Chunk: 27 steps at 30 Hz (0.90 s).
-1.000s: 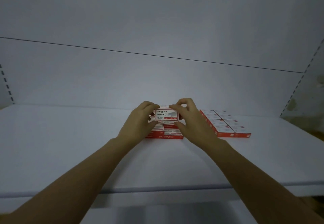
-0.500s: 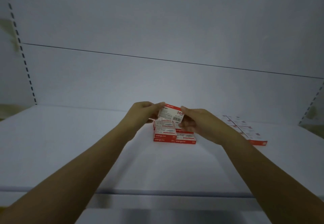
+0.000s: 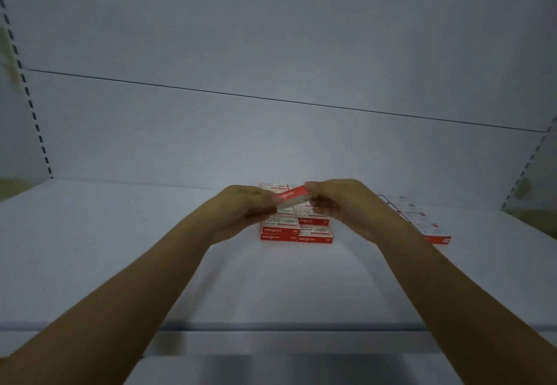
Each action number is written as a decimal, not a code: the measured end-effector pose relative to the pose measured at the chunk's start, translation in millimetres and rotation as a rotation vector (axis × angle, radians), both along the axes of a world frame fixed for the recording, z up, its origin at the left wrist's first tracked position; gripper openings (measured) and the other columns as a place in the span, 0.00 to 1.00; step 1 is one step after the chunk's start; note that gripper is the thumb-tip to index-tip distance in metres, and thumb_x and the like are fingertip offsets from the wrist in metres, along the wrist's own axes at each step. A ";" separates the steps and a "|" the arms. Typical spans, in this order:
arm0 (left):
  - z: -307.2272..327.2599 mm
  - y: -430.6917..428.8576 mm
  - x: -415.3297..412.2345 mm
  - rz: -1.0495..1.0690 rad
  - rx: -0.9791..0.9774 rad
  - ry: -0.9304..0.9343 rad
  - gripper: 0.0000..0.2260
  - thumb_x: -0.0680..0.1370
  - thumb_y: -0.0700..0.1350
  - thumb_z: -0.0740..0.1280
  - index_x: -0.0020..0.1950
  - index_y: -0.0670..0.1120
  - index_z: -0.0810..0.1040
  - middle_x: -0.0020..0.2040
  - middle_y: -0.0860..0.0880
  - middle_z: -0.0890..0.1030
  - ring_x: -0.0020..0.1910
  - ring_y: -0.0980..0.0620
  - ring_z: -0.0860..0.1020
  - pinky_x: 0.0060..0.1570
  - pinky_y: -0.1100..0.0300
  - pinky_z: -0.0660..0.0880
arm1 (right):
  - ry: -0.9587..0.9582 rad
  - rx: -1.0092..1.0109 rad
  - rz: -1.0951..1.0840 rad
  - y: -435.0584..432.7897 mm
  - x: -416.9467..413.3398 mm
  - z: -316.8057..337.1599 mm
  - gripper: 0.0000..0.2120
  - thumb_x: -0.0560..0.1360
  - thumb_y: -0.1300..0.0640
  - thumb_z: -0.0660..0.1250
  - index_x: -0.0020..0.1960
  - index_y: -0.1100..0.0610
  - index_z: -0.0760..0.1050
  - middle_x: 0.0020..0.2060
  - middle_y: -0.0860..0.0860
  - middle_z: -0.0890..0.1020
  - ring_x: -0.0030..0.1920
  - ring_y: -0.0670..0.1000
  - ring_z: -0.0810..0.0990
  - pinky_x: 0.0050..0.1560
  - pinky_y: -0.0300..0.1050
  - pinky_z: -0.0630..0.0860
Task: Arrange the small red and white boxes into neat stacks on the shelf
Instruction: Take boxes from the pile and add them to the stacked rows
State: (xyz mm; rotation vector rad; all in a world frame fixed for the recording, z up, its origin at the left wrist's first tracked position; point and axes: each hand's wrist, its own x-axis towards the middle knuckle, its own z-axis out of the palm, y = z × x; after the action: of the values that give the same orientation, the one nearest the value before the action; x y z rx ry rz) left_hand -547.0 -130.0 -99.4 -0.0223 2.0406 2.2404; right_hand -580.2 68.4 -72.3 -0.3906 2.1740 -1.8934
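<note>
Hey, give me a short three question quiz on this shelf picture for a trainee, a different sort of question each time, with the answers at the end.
1. True or false: the small red and white cardboard box gripped by the left hand and right hand lies flat on the central stack of red and white boxes.
2. On which side of the central stack does the low group of red and white boxes lie? A left; B right; C on top of it.
3. Missing word: both lots of boxes rest on the white ____.
Key: 1 false, it is tilted in the air. 2 B. 3 shelf.
</note>
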 end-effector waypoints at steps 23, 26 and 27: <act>-7.4 10.3 9.4 0.167 -0.473 0.336 0.19 0.66 0.37 0.77 0.55 0.44 0.79 0.47 0.49 0.84 0.45 0.54 0.82 0.48 0.65 0.79 | 0.466 0.690 0.106 13.1 9.4 18.4 0.18 0.70 0.59 0.72 0.58 0.49 0.74 0.48 0.42 0.79 0.47 0.41 0.79 0.44 0.32 0.75; -1.8 14.7 13.6 0.197 -0.632 0.490 0.20 0.66 0.42 0.77 0.56 0.47 0.79 0.49 0.52 0.81 0.47 0.58 0.79 0.49 0.69 0.76 | 0.421 0.681 0.084 17.4 3.1 0.3 0.17 0.69 0.61 0.73 0.55 0.49 0.74 0.46 0.43 0.80 0.44 0.41 0.80 0.43 0.32 0.76; -1.0 17.3 15.0 0.207 -0.682 0.532 0.20 0.66 0.42 0.77 0.56 0.47 0.79 0.49 0.53 0.80 0.47 0.60 0.78 0.48 0.72 0.75 | 0.408 0.659 0.087 16.4 1.9 -6.5 0.17 0.69 0.64 0.72 0.54 0.51 0.75 0.45 0.44 0.81 0.42 0.41 0.80 0.41 0.31 0.76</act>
State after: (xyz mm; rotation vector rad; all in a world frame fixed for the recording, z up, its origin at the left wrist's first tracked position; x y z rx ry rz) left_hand -532.0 -112.6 -100.4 0.3534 3.1236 1.6339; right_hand -578.3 84.9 -78.8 -0.7585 2.8106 -1.0115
